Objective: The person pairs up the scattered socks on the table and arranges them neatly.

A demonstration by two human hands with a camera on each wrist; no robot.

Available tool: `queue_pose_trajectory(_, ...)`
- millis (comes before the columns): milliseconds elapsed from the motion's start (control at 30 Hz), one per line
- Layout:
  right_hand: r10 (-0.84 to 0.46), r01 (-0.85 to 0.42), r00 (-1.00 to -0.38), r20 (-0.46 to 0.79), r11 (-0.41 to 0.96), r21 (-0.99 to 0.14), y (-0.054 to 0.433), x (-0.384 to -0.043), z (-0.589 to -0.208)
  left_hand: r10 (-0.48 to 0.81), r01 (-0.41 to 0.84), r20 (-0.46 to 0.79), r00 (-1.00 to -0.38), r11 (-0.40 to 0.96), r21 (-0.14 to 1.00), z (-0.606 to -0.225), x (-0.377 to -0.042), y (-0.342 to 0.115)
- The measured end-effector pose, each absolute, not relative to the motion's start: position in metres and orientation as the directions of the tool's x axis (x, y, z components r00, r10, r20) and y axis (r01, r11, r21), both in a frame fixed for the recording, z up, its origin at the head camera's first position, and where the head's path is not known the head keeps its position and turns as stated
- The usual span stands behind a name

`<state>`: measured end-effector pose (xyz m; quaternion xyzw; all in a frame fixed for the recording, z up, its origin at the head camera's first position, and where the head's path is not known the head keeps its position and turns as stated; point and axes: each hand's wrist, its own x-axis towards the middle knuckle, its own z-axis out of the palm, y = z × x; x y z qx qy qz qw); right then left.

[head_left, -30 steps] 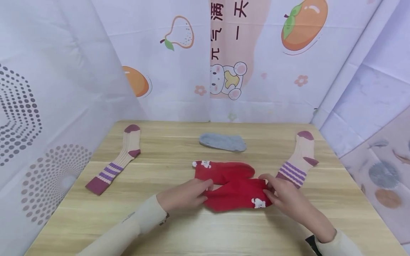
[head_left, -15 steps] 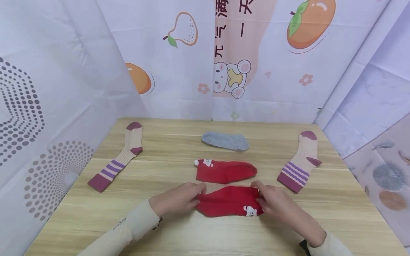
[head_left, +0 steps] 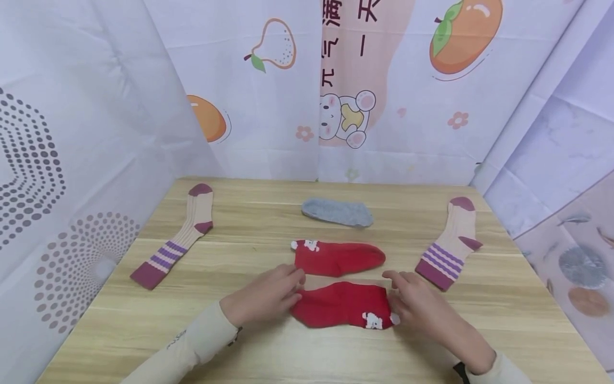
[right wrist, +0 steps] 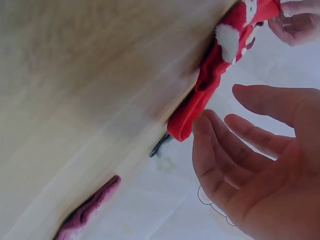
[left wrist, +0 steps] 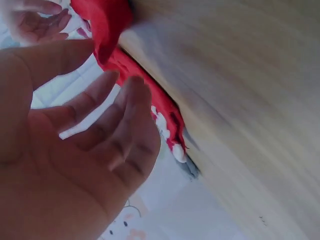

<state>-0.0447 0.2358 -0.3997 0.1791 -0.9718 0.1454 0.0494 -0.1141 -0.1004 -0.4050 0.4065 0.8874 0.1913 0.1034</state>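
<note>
The table [head_left: 307, 357] meets the curtain [head_left: 259, 154] along its back edge, and its side edges slant outward towards the viewer. The near red sock [head_left: 342, 304] lies flat on the wood between the two hands, at the front of the group. A broad stretch of wood lies before it; behind it only a narrow strip parts it from the far red sock [head_left: 338, 259]. The grey sock [head_left: 337, 212] lies farther back, near the curtain. The left striped sock [head_left: 179, 234] is well apart from the red ones, close to the table's left edge; the right striped sock [head_left: 448, 242] lies nearer, just beyond the right hand [head_left: 422, 304].

The forearms, in pale sleeves [head_left: 192, 346], enter from the lower corners and converge, palms turned towards each other. The left hand [head_left: 264, 296] is beside the toe of the near red sock, fingers bent softly, thumb apart from the fingertips; its thumb tip overlaps the sock in the left wrist view, but contact cannot be told. The right hand is beside the cuff, thumb and fingers spread, pinching nothing.

The long axis of the near red sock runs left to right, roughly parallel to the back edge. Its toe points left; the cuff, with a white bear and pompom, points right. The far red sock is reversed, cuff left and toe right.
</note>
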Motion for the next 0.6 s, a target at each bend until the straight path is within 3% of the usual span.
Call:
queue_pose_trajectory(233, -0.423, -0.466, -0.877, 0.230, 0.865, -0.188, 0.231, -0.047, -0.397, 0.763, 0.743, 0.044, -0.645, 0.612, 0.271, -0.403, -0.110, -0.085)
queue_pose_trajectory(400, -0.466, -0.495, -0.866, 0.181, 0.851, -0.175, 0.220, -0.051, -0.398, 0.777, 0.757, 0.005, -0.629, 0.611, 0.233, -0.402, -0.108, -0.070)
queue_pose_trajectory(600, -0.536, -0.546, -0.836, 0.122, 0.834, -0.082, 0.209, -0.057, -0.403, 0.762, 0.741, -0.039, -0.646, 0.638, 0.208, -0.407, -0.107, -0.058)
